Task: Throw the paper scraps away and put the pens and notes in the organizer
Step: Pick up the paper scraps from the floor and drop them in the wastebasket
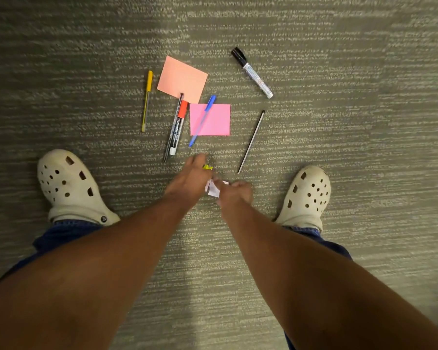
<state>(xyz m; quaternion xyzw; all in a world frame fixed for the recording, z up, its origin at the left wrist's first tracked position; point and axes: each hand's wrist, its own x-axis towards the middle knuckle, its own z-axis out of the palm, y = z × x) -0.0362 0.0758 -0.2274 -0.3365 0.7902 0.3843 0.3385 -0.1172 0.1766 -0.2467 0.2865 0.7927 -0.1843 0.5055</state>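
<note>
Scraps are being gathered: a white scrap (213, 189) is pinched by the right hand (234, 195); a yellow scrap (208, 167) sits at the left hand (191, 179), grip unclear. Pens (175, 127) and notes (210, 119) lie untouched beyond, to be collected afterwards.

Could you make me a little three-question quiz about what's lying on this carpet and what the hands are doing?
1. True or false: the blue pen lies across the pink sticky note.
2. Which marker lies apart from the notes? A) the red-capped marker B) the black-capped marker
3. Fill in: the right hand grips a white ____.

Key: 1 true. 2 B; the red-capped one has its cap end on the orange sticky note. 3 paper scrap; a yellow scrap shows at the left hand.
</note>
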